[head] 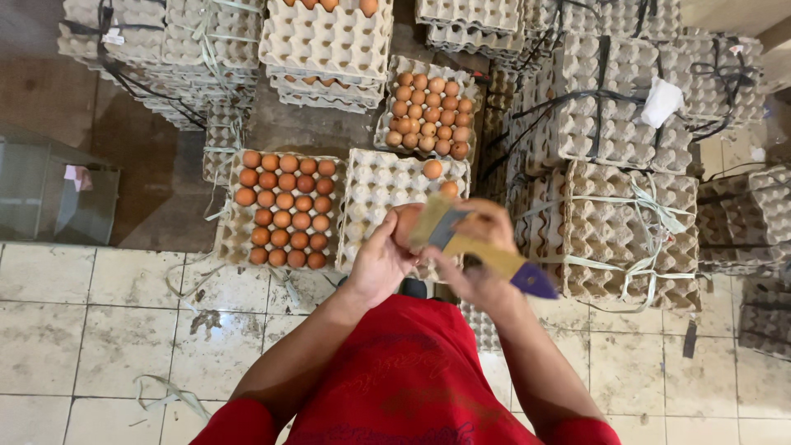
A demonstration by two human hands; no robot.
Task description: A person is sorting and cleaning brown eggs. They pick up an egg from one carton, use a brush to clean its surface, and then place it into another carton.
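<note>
Looking straight down over a red shirt (408, 383) at two hands working close together above a stack of egg trays. Left hand (381, 264) curled around a single brown egg (405, 224), fingers pressed against its shell, holding it up just over the near edge of a mostly empty tray (381, 194). Right hand (478, 255) closed around a flat paintbrush (482, 251) (pale wooden handle, purple tip at the back end), bristles laid against the egg. So both hands gripping, neither spread. Only two eggs (439, 177) sitting in that near tray, up in its far right corner. Just to the left, touching side by side, a full tray of brown eggs (284, 208). Behind, a smaller-looking tray of eggs (428, 107), also nearly full, perched on more trays. All around, tall stacks of grey cardboard trays (630, 222) tied with pale plastic strapping and dark bands, one with a white rag (662, 100) lying on top. Off to the left, a glass box (53, 194) on the dark floor. Nearer the body, worn pale floor tiles (99, 330) with loose bits of strapping (169, 394) scattered about.
</note>
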